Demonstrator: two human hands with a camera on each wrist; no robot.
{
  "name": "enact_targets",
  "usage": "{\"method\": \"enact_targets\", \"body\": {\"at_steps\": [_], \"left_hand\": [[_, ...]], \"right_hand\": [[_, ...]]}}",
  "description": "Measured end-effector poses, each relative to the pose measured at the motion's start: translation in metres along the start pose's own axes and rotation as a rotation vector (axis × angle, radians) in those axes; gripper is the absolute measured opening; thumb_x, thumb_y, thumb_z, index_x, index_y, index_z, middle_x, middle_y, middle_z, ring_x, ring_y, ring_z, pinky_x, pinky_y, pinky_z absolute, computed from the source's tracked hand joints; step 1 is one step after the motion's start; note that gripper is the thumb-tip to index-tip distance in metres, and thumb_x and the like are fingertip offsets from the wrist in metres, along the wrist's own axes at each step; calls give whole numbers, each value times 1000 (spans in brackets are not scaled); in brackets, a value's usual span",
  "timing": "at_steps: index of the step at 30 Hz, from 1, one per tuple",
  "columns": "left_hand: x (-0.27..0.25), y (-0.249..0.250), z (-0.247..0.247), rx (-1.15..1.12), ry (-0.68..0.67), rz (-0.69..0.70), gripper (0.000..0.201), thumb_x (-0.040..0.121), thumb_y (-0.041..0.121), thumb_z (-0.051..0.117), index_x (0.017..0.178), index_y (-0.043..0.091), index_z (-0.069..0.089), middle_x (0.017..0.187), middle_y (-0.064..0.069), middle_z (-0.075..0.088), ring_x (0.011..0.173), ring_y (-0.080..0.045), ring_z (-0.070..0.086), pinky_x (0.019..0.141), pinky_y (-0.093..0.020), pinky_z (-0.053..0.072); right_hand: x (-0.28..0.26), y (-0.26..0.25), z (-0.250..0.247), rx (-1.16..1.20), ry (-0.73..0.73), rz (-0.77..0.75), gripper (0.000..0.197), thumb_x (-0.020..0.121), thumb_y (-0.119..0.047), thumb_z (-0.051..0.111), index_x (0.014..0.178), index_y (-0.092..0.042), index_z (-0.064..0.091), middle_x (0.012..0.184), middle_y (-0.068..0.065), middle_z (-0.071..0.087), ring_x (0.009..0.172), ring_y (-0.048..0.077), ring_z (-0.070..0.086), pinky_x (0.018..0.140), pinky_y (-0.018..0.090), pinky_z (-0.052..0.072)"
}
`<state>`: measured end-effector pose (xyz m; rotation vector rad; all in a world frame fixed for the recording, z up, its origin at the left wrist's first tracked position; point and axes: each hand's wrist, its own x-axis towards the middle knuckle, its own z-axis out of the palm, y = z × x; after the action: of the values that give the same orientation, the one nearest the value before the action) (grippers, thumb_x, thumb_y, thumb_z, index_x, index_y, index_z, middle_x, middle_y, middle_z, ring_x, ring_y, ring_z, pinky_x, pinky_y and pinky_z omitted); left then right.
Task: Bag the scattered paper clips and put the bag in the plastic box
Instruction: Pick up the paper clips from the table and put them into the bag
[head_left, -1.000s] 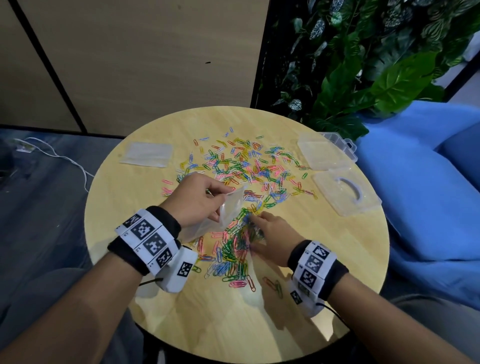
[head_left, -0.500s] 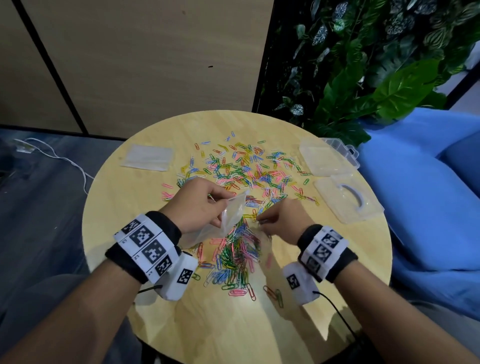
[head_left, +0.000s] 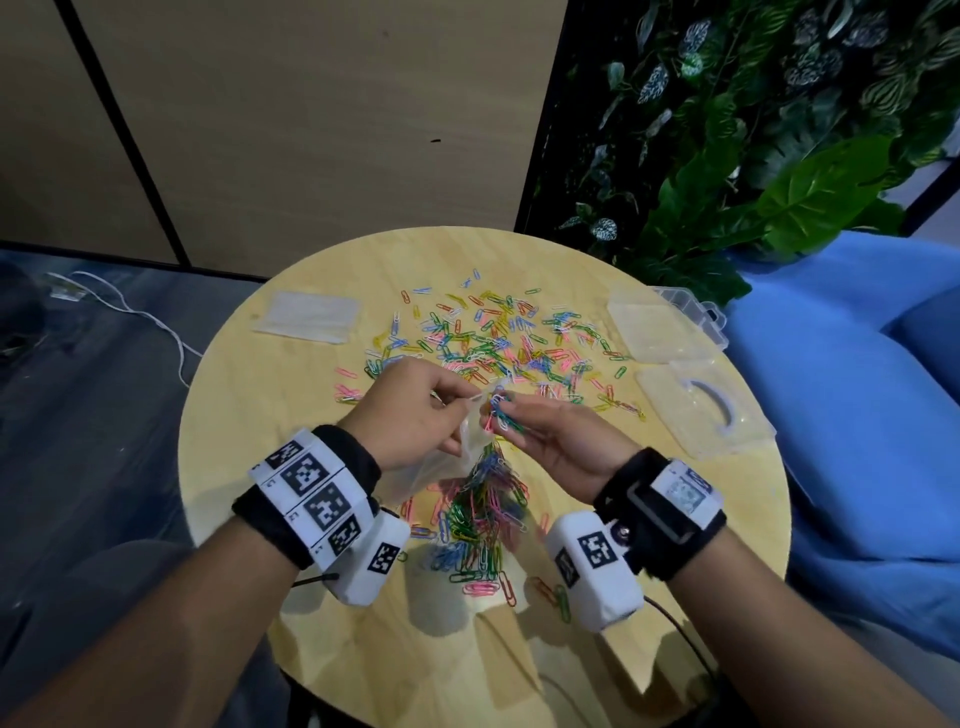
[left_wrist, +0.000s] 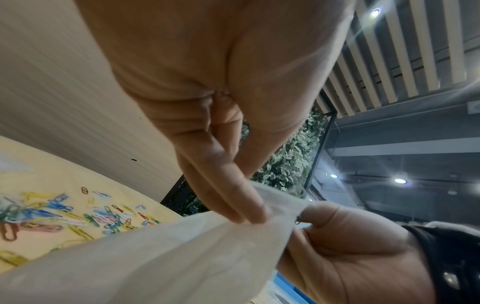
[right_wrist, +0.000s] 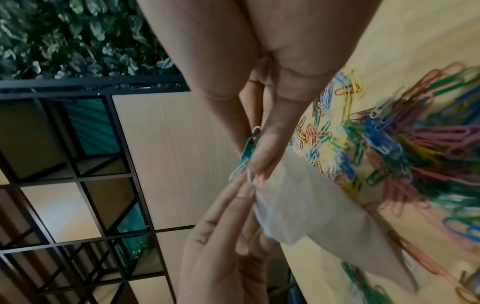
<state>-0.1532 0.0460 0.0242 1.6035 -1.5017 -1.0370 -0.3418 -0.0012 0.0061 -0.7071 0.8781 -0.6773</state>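
Observation:
My left hand (head_left: 457, 410) pinches the rim of a small clear plastic bag (head_left: 449, 460) and holds its mouth up above the table; in the left wrist view the fingers (left_wrist: 246, 209) grip the bag (left_wrist: 182, 257). At the bag's mouth, my right hand (head_left: 519, 431) pinches a small bunch of coloured paper clips (head_left: 500, 413), seen as green and white clips (right_wrist: 248, 152) between the fingertips. Many clips (head_left: 493, 343) lie scattered on the round wooden table (head_left: 260, 415), with a heap (head_left: 483, 519) under the hands. The open clear plastic box (head_left: 660, 327) sits at the right.
The box's hinged lid half with a handle (head_left: 698, 410) lies beside it near the table's right edge. A flat stack of spare clear bags (head_left: 306, 317) lies at the back left. Blue seating (head_left: 857, 415) and plants (head_left: 753, 156) stand to the right.
My right hand rose from the heap on the table with a pinch of clips and came to the bag's mouth. The left hand lifted the bag slightly.

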Motion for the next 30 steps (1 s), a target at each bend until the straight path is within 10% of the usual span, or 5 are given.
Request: {"method": "enact_targets", "body": {"at_steps": [10, 16, 28, 30], "left_hand": [[5, -7, 17, 11, -43, 6, 21, 98, 7, 60, 114, 8, 74, 91, -14, 75, 70, -25, 77, 72, -42, 65], [5, -2, 20, 4, -81, 2, 18, 98, 5, 61, 107, 7, 76, 91, -4, 74, 71, -24, 78, 73, -42, 65], [4, -2, 16, 38, -93, 19, 14, 97, 8, 63, 101, 13, 76, 84, -15, 76, 68, -25, 77, 74, -42, 65], [3, -2, 15, 52, -76, 20, 14, 97, 10, 64, 103, 11, 76, 80, -13, 75, 68, -24, 77, 73, -42, 65]], "right_hand": [[-3, 9, 8, -131, 21, -1, 18, 87, 17, 52, 99, 10, 65, 95, 19, 69, 87, 21, 68, 78, 24, 59], [-3, 17, 3, -1018, 180, -308, 13, 83, -4, 68, 90, -6, 78, 63, 1, 66, 46, 0, 47, 51, 12, 39], [-22, 12, 5, -1525, -53, -557, 33, 76, 3, 53, 74, -22, 73, 48, -9, 47, 49, 8, 43, 53, 20, 29], [-27, 10, 1, -1506, -105, -564, 41, 75, 8, 48, 85, -22, 74, 69, -6, 65, 61, 0, 52, 61, 19, 42]]}}
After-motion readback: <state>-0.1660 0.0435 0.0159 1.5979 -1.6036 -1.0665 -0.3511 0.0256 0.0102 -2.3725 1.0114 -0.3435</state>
